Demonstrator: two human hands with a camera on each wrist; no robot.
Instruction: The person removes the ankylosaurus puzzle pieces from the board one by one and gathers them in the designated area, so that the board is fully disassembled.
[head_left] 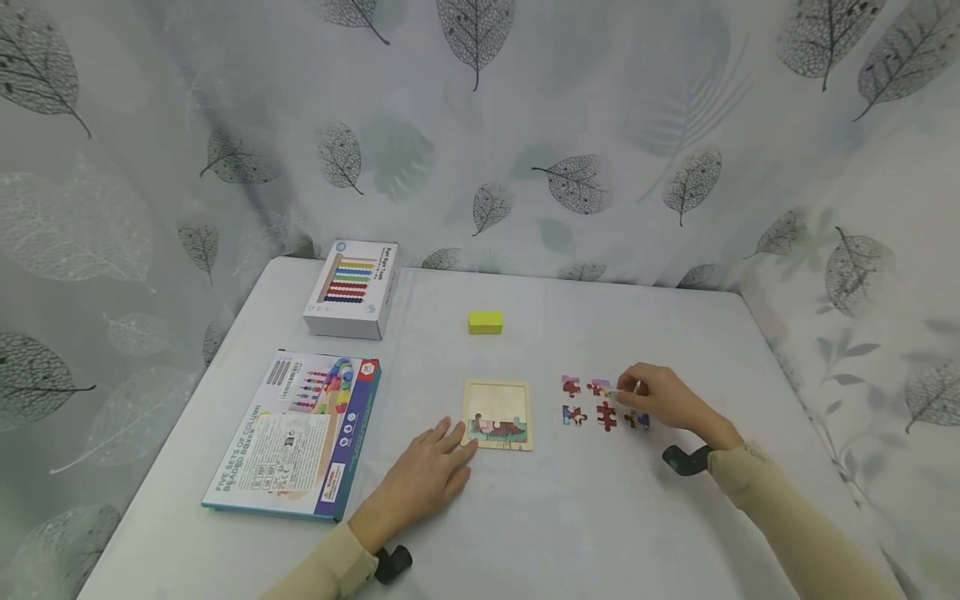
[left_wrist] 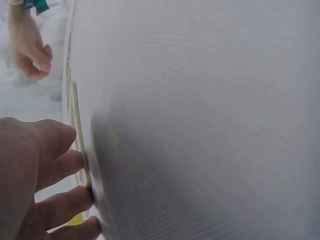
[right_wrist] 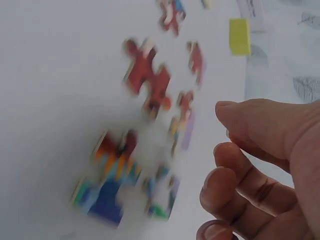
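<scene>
Beige sleeves [head_left: 795,517] reach in from the near edge of a white-covered table [head_left: 562,533]. The left hand [head_left: 423,471], palm down, grasps nothing; its fingertips touch the near left corner of a pale, square wooden puzzle tray [head_left: 497,400] with brown and green fitted pieces [head_left: 510,429] along its near side. Right of the tray, loose red, blue and lilac jigsaw pieces [head_left: 607,416] lie in two short rows, roughly parallel to the table's far edge. The right hand [head_left: 663,396], nearer to them, has loosely bent fingers parted from the thumb, nothing visible between; the loose pieces lie below its fingertips, mostly to their left. One yellow rectangular block [head_left: 485,322] sits beyond the tray, toward the far edge.
</scene>
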